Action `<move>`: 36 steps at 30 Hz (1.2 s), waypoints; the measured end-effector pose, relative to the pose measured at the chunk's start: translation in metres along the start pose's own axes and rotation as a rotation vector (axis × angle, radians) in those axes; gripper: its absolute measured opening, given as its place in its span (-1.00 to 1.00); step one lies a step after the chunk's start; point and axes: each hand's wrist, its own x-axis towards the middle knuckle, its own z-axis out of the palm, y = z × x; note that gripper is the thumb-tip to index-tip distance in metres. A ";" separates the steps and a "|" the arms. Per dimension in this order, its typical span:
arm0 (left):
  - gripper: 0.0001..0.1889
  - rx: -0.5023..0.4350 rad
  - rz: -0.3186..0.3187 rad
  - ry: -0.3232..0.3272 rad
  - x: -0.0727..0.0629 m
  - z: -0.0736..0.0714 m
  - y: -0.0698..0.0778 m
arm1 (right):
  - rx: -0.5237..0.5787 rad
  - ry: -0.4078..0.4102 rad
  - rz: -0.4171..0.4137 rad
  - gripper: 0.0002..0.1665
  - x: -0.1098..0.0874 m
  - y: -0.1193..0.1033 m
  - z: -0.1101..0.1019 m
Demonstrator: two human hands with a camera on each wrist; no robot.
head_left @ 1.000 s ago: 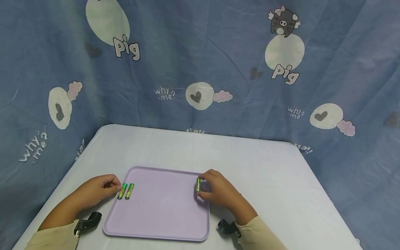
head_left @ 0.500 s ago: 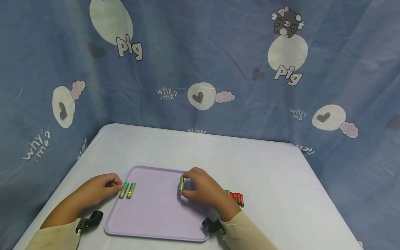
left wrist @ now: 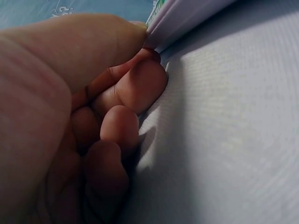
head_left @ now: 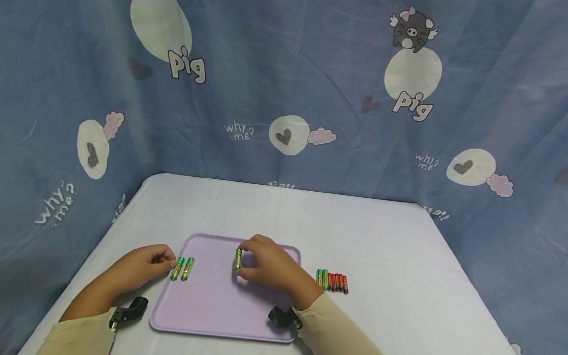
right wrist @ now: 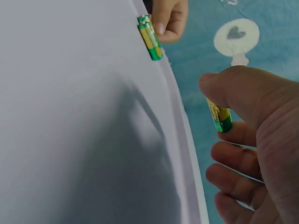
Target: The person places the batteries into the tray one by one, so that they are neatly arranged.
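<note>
My right hand (head_left: pixel 270 264) pinches a green and gold battery (head_left: pixel 238 259) between thumb and fingers, over the lilac tray (head_left: pixel 213 308). The right wrist view shows the thumb covering the upper end of this battery (right wrist: pixel 220 117). Two matching batteries, one (head_left: pixel 178 268) at the tray's left rim and another (head_left: pixel 188 268) beside it, lie side by side, slightly slanted. My left hand (head_left: pixel 144 265) is at that rim, close to them. In the left wrist view its thumb (left wrist: pixel 93 44) meets the tray edge (left wrist: pixel 175 18) from above, forefinger under it, other fingers curled.
Right of the tray, two green batteries (head_left: pixel 322 279) and several red batteries (head_left: pixel 338 283) lie in a row on the white tabletop (head_left: pixel 399 256). A blue printed curtain (head_left: pixel 248 74) hangs behind the table. Black wrist cameras, such as the left one (head_left: pixel 130 310), sit low at both wrists.
My right hand has carried its battery leftward from the tray's right edge toward the middle, uncovering the row of batteries on the table. My left hand has stayed at the left rim.
</note>
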 end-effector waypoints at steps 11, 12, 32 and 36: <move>-0.81 -0.007 -0.016 -0.004 -0.001 0.001 0.001 | -0.040 -0.043 -0.026 -0.37 0.028 -0.015 0.014; -0.80 -0.006 -0.012 -0.006 -0.002 0.000 0.001 | -0.041 -0.044 -0.027 -0.37 0.030 -0.016 0.016; -0.85 -0.002 0.000 0.004 -0.002 0.000 0.002 | -0.233 -0.099 -0.068 -0.37 0.063 -0.033 0.044; -0.86 0.000 0.002 0.005 -0.001 0.000 0.002 | -0.258 -0.097 -0.054 -0.36 0.065 -0.038 0.049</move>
